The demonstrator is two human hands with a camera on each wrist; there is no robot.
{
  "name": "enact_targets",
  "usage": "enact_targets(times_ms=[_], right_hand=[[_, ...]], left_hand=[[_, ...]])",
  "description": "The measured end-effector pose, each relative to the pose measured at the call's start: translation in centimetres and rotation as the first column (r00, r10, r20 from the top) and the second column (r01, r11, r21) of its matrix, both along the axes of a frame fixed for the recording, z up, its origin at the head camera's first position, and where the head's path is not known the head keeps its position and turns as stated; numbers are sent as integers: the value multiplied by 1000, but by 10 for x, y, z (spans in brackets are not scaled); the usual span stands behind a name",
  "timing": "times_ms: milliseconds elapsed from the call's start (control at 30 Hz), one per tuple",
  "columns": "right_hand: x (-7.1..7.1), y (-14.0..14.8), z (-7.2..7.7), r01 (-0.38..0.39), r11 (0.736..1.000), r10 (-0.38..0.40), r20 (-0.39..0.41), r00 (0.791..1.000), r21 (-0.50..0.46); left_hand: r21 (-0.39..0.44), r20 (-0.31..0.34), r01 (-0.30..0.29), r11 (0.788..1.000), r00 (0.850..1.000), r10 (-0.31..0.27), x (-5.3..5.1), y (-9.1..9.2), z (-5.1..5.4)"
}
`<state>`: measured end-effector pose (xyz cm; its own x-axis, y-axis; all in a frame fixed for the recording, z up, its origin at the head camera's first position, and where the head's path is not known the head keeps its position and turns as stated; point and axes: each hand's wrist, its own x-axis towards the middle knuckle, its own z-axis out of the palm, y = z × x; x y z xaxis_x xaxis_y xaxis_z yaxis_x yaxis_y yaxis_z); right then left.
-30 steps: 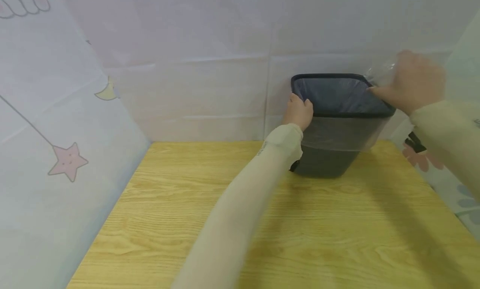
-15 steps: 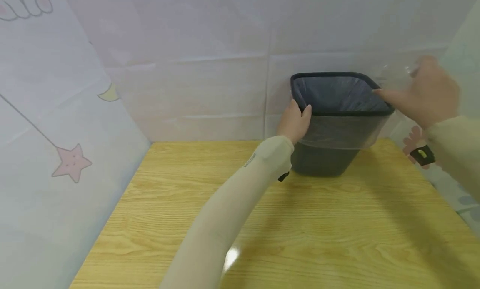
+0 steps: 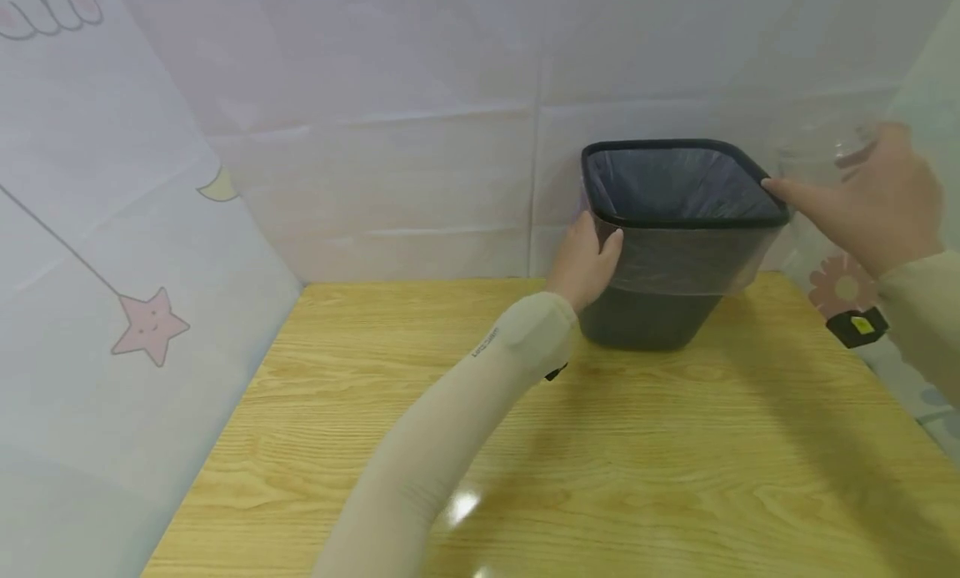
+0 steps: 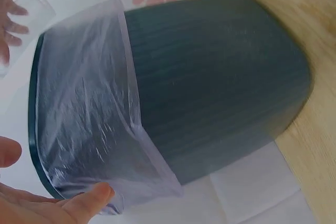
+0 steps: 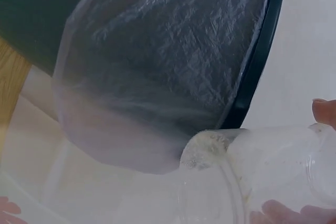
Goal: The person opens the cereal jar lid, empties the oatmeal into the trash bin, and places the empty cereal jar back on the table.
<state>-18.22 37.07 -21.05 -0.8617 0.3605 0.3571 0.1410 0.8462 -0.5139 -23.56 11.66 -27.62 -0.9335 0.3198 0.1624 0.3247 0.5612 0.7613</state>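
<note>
A dark trash bin (image 3: 637, 321) stands near the back of the wooden table, its clear plastic liner (image 3: 686, 261) folded down over the outside. My left hand (image 3: 581, 261) holds the bin's left front corner just below the rim; thumb and fingers lie on either side, touching the liner. In my right hand (image 3: 892, 194) is a clear, see-through plastic container (image 5: 273, 163), perhaps a cup, beside the bin's right rim. Fingers show through its wall in the right wrist view. The left wrist view catches the container (image 4: 32, 17) at upper left. The inside of the bin's bottom is hidden.
The wood-grain table (image 3: 360, 394) stretches forward and left of the bin. Pale sheets (image 3: 397, 178) with printed stars, a moon and flowers hang behind and at both sides. The back sheet stands close behind the bin.
My right hand has moved right and a little down, carrying the clear container away from the bin's rim. My left hand has slid slightly down the corner. The bin has barely shifted.
</note>
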Motion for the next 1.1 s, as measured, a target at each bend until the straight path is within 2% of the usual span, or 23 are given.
enact_targets(times_ms=[267, 700, 1100], right_hand=[[5, 1, -9, 0, 1000, -1, -39, 999, -31], [14, -2, -20, -4, 994, -4, -71, 997, -108], [24, -4, -36, -1, 990, -16, -119, 993, -142]], left_hand=[[40, 47, 68, 997, 996, -70, 17, -9, -2], [32, 40, 108, 994, 993, -109, 30, -26, -8], [-38, 31, 167, 985, 986, -166, 38, -39, -12]])
